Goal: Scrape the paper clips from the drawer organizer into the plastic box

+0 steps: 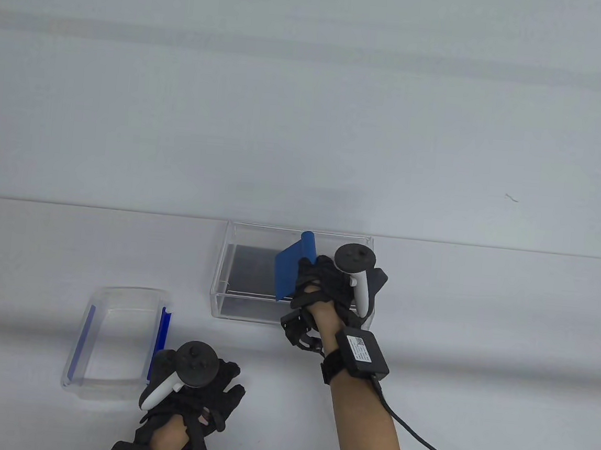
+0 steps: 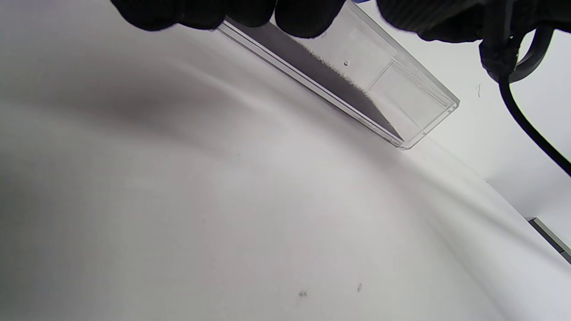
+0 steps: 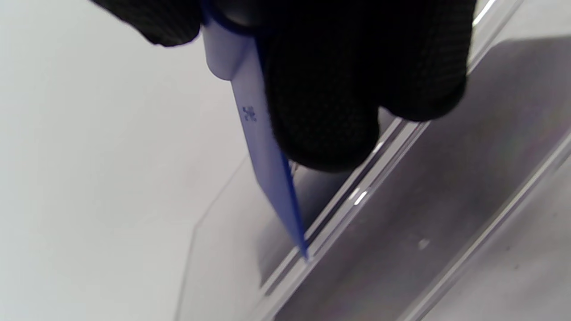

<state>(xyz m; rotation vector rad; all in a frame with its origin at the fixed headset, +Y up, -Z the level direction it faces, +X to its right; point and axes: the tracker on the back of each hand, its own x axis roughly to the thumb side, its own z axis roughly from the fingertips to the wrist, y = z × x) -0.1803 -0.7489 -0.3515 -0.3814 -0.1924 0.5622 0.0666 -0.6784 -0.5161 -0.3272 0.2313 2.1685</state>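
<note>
A clear drawer organizer [image 1: 257,242] with a dark floor sits mid-table; it also shows in the left wrist view [image 2: 401,98] and the right wrist view [image 3: 446,200]. My right hand [image 1: 327,285] grips a blue scraper [image 1: 291,266] over the organizer's right part, blade tilted down; in the right wrist view the scraper [image 3: 263,151] has its edge near the organizer's wall. A clear plastic box [image 1: 116,343] with blue side clips lies at the front left. My left hand [image 1: 202,384] rests on the table just right of the box, holding nothing. No paper clips show clearly.
The white table [image 1: 482,314] runs wide to the right. A black cable [image 1: 418,435] trails from my right wrist toward the bottom right. A pale wall stands behind the table's far edge.
</note>
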